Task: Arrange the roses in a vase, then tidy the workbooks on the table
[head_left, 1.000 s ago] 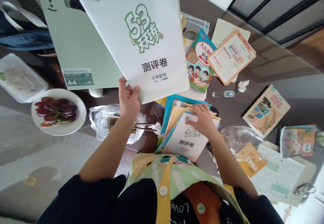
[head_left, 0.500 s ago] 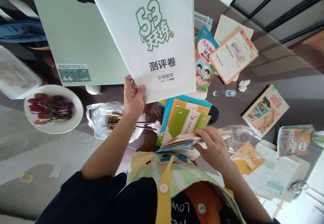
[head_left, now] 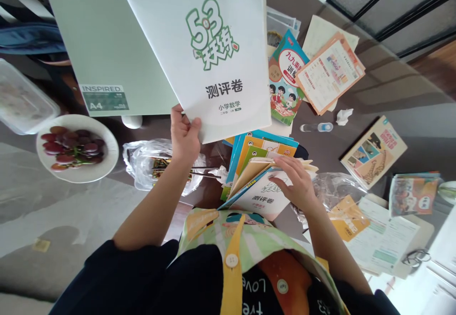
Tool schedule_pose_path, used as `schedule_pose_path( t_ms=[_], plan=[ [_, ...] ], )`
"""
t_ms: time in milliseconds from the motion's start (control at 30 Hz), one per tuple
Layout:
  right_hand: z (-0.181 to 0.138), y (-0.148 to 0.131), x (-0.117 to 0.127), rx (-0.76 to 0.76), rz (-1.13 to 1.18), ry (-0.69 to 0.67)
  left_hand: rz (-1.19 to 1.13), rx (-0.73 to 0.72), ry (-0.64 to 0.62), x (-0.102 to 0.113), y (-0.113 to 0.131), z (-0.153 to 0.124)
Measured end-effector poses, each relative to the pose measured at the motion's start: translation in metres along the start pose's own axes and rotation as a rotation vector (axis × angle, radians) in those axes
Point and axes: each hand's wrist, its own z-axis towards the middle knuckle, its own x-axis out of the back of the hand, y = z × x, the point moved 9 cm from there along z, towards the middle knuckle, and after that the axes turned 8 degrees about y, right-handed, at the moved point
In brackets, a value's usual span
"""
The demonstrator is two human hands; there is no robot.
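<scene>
My left hand [head_left: 185, 134] pinches the lower left corner of a large white workbook [head_left: 217, 58] with a green "53" on its cover, held up above the table. My right hand [head_left: 295, 182] grips the top edges of a tilted bundle of booklets, its fingers behind and thumb in front. The front one is a white test booklet [head_left: 261, 203] with red small print. Behind the bundle, green, orange and blue booklets [head_left: 240, 148] lie fanned out on the table. A patterned apron [head_left: 249, 239] is right below the bundle.
On the left are a plate [head_left: 42, 163] of grapes, a plastic bag [head_left: 137, 163] with food and chopsticks, and a green A4 folder [head_left: 117, 53]. To the right lie a multiplication booklet [head_left: 285, 87], orange papers [head_left: 331, 72], a giraffe-cover book [head_left: 374, 153] and glasses [head_left: 416, 258].
The bundle under my right hand has tipped back more upright, showing more of the white test booklet's cover and covering the green booklet. The white workbook has shifted slightly left.
</scene>
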Motion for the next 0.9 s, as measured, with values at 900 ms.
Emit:
schedule_pose_path(
  t_ms=[900],
  plan=[
    [-0.125, 0.081, -0.013, -0.938, 0.753, 0.416, -0.013, 0.486, -0.401, -0.042, -0.005, -0.130]
  ],
)
